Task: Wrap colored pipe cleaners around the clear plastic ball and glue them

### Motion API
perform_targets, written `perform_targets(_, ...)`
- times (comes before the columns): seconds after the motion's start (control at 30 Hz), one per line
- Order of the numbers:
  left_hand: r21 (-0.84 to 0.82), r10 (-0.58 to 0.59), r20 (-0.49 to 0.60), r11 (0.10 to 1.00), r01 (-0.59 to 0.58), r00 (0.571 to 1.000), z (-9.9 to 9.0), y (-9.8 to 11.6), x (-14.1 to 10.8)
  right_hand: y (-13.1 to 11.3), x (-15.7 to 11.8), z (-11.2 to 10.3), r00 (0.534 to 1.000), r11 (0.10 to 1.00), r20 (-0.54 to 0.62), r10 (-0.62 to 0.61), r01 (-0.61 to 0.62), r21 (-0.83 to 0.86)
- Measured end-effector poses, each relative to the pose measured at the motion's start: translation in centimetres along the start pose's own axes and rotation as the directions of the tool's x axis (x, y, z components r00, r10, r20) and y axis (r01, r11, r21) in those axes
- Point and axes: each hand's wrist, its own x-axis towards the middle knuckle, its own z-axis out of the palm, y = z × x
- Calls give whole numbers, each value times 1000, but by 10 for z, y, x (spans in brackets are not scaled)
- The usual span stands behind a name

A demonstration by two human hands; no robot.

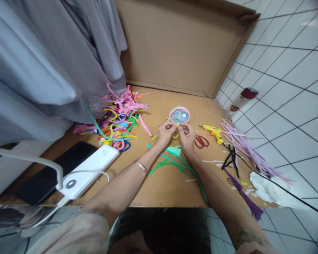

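1. Table point(140, 194): cardboard panel point(180, 46) behind; cloth point(55, 67) left; tiled wall point(288, 74) right.
2. Heap of fuzzy stems point(124, 104): rear left, beside cloth.
3. Power bank point(92, 169): front left, right of phone point(76, 155).
4. Bowl point(179, 115): just behind left hand point(166, 134) and right hand point(187, 135).
5. Held stem point(178, 125): between both hands' fingertips.
6. Scissors point(201, 141): between right hand and glue gun point(214, 133).
7. Tassel point(245, 195): front right.

Grey cloth point(55, 53) hangs beside a cardboard panel point(180, 46).
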Motion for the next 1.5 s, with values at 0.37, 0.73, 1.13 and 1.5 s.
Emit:
perform_targets(0.37,20,-29,54,999,28,998,3,3,-4,-6,10,-3,966,936,83,243,-256,243)
perform_targets(0.73,42,-11,77,999,7,997,3,4,-5,-12,12,-6,974,941,55,221,-227,250)
perform_targets(1.13,24,-20,78,1000,18,997,3,7,-6,-14,16,-9,967,946,93,238,-253,201)
perform_targets(1.5,33,-48,99,998,45,994,4,5,-6,-19,25,-19,959,959,167,229,-252,132)
